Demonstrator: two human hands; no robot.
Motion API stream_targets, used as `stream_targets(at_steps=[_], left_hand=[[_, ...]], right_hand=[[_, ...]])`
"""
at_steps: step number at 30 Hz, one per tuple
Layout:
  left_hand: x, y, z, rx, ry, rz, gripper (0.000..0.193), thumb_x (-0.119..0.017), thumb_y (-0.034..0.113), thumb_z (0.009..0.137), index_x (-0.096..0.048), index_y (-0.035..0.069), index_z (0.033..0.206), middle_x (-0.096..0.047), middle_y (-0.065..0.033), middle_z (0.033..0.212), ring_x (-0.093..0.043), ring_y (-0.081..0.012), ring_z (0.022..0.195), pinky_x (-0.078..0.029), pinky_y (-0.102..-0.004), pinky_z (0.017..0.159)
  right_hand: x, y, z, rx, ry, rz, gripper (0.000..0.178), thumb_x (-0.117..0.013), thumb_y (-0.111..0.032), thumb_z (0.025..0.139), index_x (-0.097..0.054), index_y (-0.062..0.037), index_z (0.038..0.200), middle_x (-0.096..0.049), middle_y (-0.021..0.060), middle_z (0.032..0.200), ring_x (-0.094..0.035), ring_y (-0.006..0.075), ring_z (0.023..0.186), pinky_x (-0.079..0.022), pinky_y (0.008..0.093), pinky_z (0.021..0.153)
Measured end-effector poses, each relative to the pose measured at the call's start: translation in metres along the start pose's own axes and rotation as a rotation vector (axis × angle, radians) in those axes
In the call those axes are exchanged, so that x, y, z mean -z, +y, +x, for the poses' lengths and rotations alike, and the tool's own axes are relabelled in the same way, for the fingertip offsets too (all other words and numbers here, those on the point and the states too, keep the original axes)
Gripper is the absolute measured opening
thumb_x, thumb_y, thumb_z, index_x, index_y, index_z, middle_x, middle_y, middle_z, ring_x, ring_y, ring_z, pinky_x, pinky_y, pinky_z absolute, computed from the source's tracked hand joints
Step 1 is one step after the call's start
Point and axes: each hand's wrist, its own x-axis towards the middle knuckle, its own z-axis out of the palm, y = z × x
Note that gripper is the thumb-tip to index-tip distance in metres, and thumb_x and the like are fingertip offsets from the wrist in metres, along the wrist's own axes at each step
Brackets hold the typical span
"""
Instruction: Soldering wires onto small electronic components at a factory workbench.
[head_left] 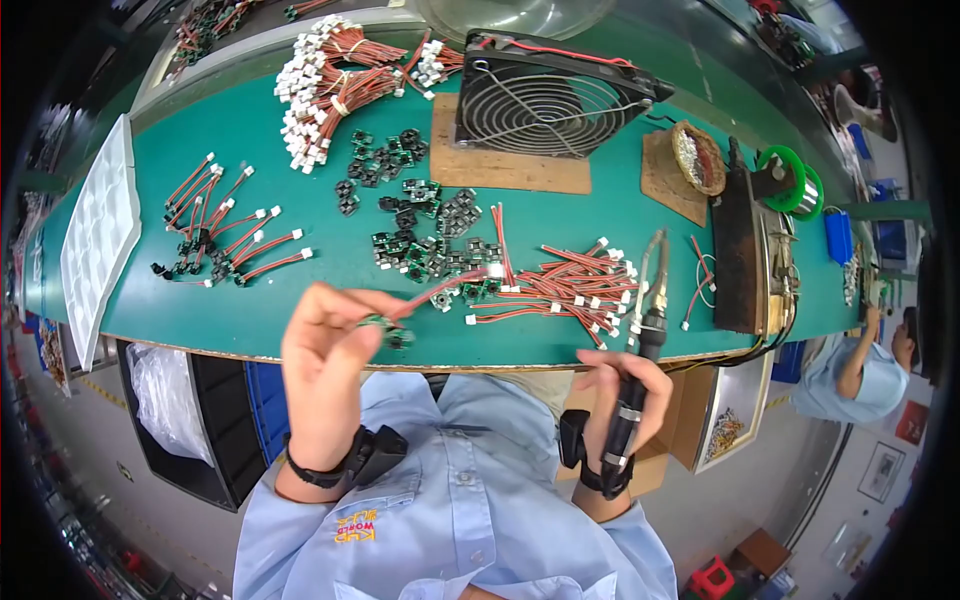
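My left hand [325, 345] pinches a small green circuit board [398, 338] just above the table's near edge. A red wire lead [435, 289] runs from the board up to the right and ends near a white plug. In my right hand [652, 383] is a black soldering iron [651, 335], its tip pointing away from me, with a thin metal tube alongside. Loose red wire leads with white plugs [575, 285] lie between the hands. Behind them sits a pile of small boards with black parts [405, 250].
Wired boards [215, 235] spread at left beside a white tray [100, 240]. Bundled leads [335, 85] and a black fan [545, 110] stand at the back. To the right are a round tin [698, 160], a soldering station [738, 250] and a green solder spool [800, 185].
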Motion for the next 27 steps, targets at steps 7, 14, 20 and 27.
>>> stream_targets(at_steps=[7, 14, 20, 27], left_hand=[[0.001, 0.012, -0.009, -0.151, 0.272, 0.061, 0.012, -0.055, 0.000, 0.081, -0.044, 0.003, 0.088, -0.059, -0.0168, 0.100, -0.054, -0.0154, 0.088, -0.040, -0.0286, 0.082], [0.007, 0.014, -0.020, -0.242, 0.335, 0.186, 0.012, -0.054, -0.001, 0.082, -0.045, 0.002, 0.089, -0.058, -0.0152, 0.100, -0.053, -0.0138, 0.086, -0.040, -0.0276, 0.082], [0.006, 0.018, -0.024, -0.222, 0.325, 0.193, 0.013, -0.054, -0.002, 0.082, -0.045, 0.002, 0.090, -0.057, -0.0127, 0.098, -0.052, -0.0123, 0.085, -0.040, -0.0246, 0.079], [-0.007, 0.025, -0.030, -0.027, 0.161, 0.337, 0.022, -0.055, -0.003, 0.083, -0.050, 0.000, 0.104, -0.058, -0.0076, 0.089, -0.052, -0.0093, 0.073, -0.041, -0.0221, 0.065]], right_hand=[[-0.039, -0.018, 0.030, 0.641, -0.341, -0.485, 0.028, -0.070, -0.001, 0.071, -0.054, -0.0077, 0.093, -0.064, 0.0060, 0.080, -0.055, 0.0195, 0.062, -0.041, 0.0299, 0.053], [-0.060, -0.004, 0.023, 0.738, -0.358, -0.568, 0.033, -0.071, -0.004, 0.062, -0.057, -0.0092, 0.091, -0.059, 0.0056, 0.075, -0.054, 0.0207, 0.061, -0.039, 0.0298, 0.053], [-0.052, 0.000, 0.016, 0.783, -0.318, -0.531, 0.035, -0.075, -0.002, 0.063, -0.055, -0.0101, 0.090, -0.061, 0.0046, 0.074, -0.055, 0.0218, 0.060, -0.042, 0.0288, 0.054], [-0.027, -0.016, 0.007, 0.319, -0.241, -0.020, 0.036, -0.063, 0.005, 0.076, -0.038, -0.0081, 0.099, -0.061, 0.0176, 0.081, -0.063, 0.0253, 0.070, -0.051, 0.0342, 0.067]])
